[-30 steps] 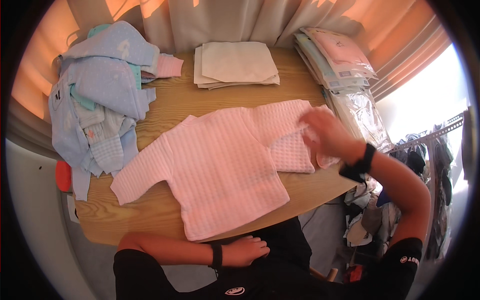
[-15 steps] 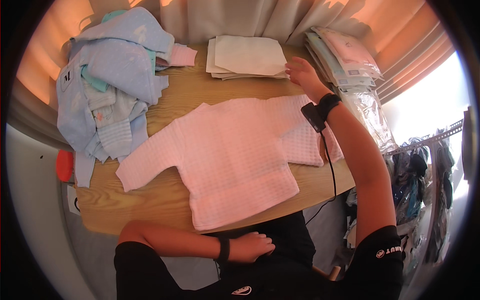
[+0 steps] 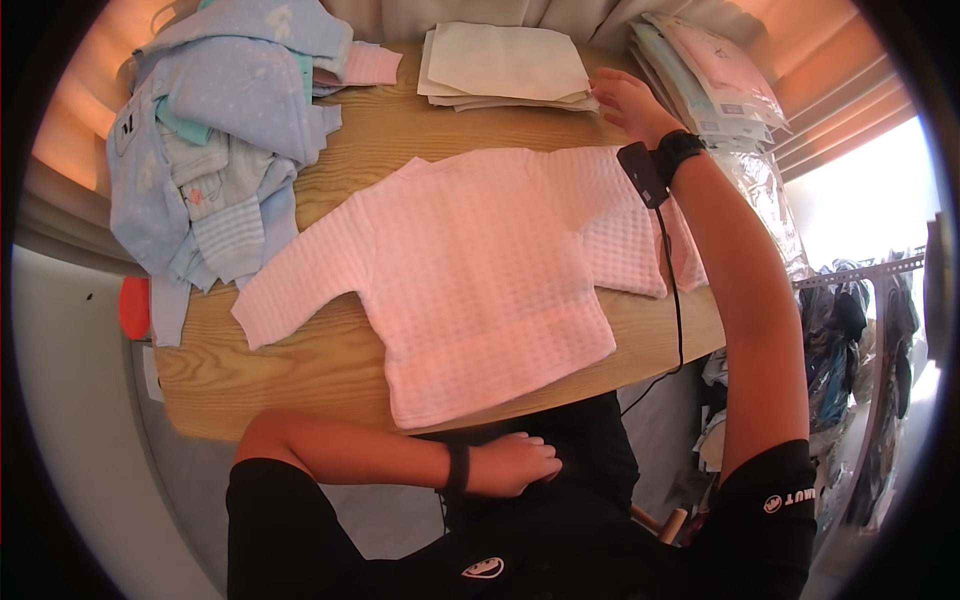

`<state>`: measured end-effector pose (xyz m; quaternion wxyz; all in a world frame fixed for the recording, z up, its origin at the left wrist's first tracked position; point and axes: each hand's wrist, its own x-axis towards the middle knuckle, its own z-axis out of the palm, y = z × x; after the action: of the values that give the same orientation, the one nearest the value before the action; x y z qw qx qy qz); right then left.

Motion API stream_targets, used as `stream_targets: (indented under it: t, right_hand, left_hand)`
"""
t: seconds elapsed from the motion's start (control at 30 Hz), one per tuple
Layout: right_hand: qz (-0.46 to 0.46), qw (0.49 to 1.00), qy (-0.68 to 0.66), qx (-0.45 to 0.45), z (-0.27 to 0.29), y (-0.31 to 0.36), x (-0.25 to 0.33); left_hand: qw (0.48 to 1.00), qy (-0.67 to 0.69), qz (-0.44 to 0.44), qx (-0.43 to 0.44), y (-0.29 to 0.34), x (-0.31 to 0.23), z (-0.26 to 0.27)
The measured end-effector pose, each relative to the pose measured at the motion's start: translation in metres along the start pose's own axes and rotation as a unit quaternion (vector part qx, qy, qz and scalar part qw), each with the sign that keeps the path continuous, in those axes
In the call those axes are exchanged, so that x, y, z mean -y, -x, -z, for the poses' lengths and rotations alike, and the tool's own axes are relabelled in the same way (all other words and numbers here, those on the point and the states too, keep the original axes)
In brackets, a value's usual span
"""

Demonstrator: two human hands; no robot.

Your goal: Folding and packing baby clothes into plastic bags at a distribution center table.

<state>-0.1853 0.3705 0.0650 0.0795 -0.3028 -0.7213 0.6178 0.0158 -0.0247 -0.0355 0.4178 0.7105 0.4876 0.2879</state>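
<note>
A pink knitted baby top (image 3: 490,270) with a waffle texture lies spread on the wooden table, one sleeve stretched toward the left and the other folded at the right. At the far side, my right hand (image 3: 632,103) reaches to the right edge of a stack of white paper sheets (image 3: 505,60). Its fingertips are at the corner of the sheets, with the fingers somewhat apart. My left hand (image 3: 513,465) rests in my lap below the table edge, fingers curled in, with nothing visible in them.
Light blue, green and white baby clothes (image 3: 235,100) are heaped at the far left. Clear-bagged garments (image 3: 715,80) are stacked at the far right, by the curtain (image 3: 440,14). A cable (image 3: 680,310) hangs from my right wrist. Bagged items (image 3: 835,330) hang on a rack beyond the table.
The view has tilted, so the table and clothes sit higher in the picture. My right hand stays by the paper stack, its fingers a little closer together. The left hand stays in my lap.
</note>
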Motion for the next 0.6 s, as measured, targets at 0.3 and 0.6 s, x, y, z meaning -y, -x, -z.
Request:
stream_targets:
  t: [0.3, 0.6]
  right_hand:
    - [0.153, 0.987, -0.025, -0.03, -0.017, -0.011, 0.008]
    - [0.306, 0.925, 0.174, -0.143, -0.046, 0.019, 0.037]
  left_hand:
    - [1.0, 0.005, -0.003, -0.004, 0.001, 0.0, -0.004]
    - [1.0, 0.006, 0.006, -0.013, -0.002, 0.002, -0.003]
